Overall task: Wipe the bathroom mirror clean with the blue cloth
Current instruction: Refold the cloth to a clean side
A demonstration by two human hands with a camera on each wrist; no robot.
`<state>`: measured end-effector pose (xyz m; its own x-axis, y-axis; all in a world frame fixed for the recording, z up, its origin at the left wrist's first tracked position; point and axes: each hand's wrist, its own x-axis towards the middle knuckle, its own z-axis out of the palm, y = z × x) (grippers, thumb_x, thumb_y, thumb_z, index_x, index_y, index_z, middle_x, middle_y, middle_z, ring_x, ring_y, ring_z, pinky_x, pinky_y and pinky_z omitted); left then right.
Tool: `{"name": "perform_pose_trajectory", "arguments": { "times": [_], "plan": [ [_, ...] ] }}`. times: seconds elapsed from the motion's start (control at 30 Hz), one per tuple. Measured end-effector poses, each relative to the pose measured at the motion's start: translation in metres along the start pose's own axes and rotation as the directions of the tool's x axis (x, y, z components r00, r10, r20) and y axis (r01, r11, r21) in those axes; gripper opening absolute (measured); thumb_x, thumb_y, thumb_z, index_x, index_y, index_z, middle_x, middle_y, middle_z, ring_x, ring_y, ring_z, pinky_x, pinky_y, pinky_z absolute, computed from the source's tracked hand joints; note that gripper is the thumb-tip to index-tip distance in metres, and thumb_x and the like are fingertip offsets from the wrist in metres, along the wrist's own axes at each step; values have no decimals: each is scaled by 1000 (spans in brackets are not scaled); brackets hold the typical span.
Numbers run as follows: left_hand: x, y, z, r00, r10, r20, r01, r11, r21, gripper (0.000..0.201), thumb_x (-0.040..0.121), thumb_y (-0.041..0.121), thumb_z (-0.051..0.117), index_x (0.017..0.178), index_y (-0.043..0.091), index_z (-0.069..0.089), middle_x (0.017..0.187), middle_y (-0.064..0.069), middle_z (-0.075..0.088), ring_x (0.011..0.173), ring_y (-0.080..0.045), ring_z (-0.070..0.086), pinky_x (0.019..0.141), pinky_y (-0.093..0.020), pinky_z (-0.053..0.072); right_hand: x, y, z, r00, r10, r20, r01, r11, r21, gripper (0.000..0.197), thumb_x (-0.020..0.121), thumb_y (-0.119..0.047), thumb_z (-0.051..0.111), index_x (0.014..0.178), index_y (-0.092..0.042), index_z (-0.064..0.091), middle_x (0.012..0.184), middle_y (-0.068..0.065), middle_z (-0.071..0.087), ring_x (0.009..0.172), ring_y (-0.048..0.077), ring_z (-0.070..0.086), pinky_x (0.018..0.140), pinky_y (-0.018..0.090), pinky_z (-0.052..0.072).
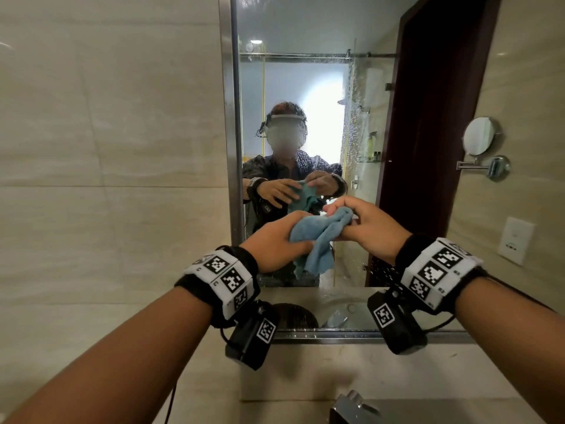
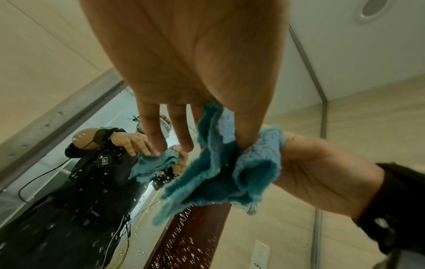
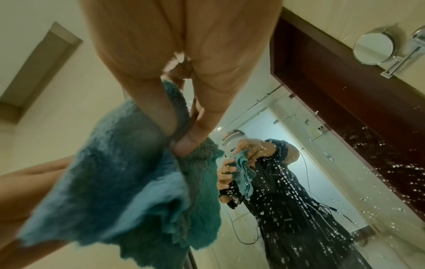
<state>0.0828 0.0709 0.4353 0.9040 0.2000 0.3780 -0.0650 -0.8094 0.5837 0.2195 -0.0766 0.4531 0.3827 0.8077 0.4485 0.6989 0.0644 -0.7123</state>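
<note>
The blue cloth hangs bunched between both hands, just in front of the lower part of the bathroom mirror. My left hand pinches its left side; in the left wrist view the thumb presses into the cloth while two fingers stick out straight. My right hand grips the cloth's upper right fold. In the right wrist view the thumb pinches the cloth. Water drops speckle the mirror glass. The cloth is apart from the glass.
A steel frame edges the mirror, with beige tiled wall to its left. On the right wall are a round swing-arm mirror and a white socket. A chrome tap sits below at the basin.
</note>
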Motion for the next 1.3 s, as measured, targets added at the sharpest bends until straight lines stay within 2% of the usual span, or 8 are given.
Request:
{"name": "perform_pose_trajectory", "arguments": {
  "times": [0.17, 0.3, 0.5, 0.77, 0.83, 0.93, 1.07, 1.3],
  "plan": [
    [4, 8, 9, 986, -25, -165, 36, 997, 64, 30, 84, 32, 69, 99, 11, 53, 90, -3, 61, 82, -18, 58, 71, -30, 49, 0, -12, 8, 982, 182, 56, -190, 935, 298, 17, 91, -12, 51, 107, -10, 57, 106, 14, 63, 95, 24, 65, 82, 36, 55],
    [3, 8, 7, 984, -10, -177, 29, 994, 105, 20, 84, 25, 68, 86, 11, 54, 79, -2, 57, 74, -17, 53, 62, -24, 41, 2, -6, 2, 989, 148, 15, -145, 982, -119, 34, 75, -9, 72, 107, -14, 62, 100, 6, 67, 94, 24, 64, 83, 42, 54],
    [1, -7, -11, 953, -106, -285, 117, 993, 22, 18, 86, 30, 65, 88, 19, 51, 79, 6, 58, 70, -7, 51, 58, -22, 37, -6, -7, -6, 973, 224, 55, -207, 954, -218, 20, 75, 2, 55, 84, -10, 68, 86, 14, 67, 80, 22, 59, 75, 38, 48],
    [5, -16, -9, 913, -48, -404, 106, 987, 124, 29, 78, 33, 74, 82, 23, 47, 90, 2, 59, 85, -14, 55, 69, -26, 41, 0, -10, 4, 963, 248, 110, -264, 948, 176, 26, 77, 1, 54, 101, 10, 58, 96, 31, 60, 86, 33, 57, 83, 49, 46],
    [3, -11, -8, 955, -17, -295, 17, 1000, -1, 15, 87, 36, 64, 90, 23, 58, 94, 5, 63, 89, -11, 59, 77, -28, 46, 3, -8, 3, 971, 221, 88, -236, 948, 215, 24, 82, 5, 53, 106, 7, 58, 108, 31, 60, 93, 35, 59, 92, 53, 45],
    [0, -6, -2, 999, -48, -5, 46, 976, -213, 42, 81, 57, 58, 109, 25, 62, 105, 4, 66, 97, -12, 64, 87, -34, 52, 7, -4, 2, 985, 164, 51, -171, 948, 267, 21, 82, 11, 53, 101, 1, 56, 96, 23, 66, 91, 35, 63, 84, 46, 51],
    [3, -14, 0, 997, -50, -55, 47, 997, -60, 39, 76, 44, 72, 105, 20, 61, 99, -2, 67, 91, -18, 65, 83, -44, 54, 8, -6, -1, 990, 143, -9, -134, 943, 306, 40, 80, 21, 51, 91, -17, 45, 77, 6, 67, 68, 15, 64, 54, 23, 51],
    [8, -8, -5, 999, -12, -50, 11, 1000, -10, 16, 83, 31, 71, 77, 25, 56, 77, 3, 59, 72, -13, 59, 65, -30, 49, 5, -5, -7, 974, 104, 200, -14, 914, -405, 40, 78, -22, 73, 114, -26, 58, 115, 4, 46, 108, 16, 45, 97, 31, 41]
  ]
}}
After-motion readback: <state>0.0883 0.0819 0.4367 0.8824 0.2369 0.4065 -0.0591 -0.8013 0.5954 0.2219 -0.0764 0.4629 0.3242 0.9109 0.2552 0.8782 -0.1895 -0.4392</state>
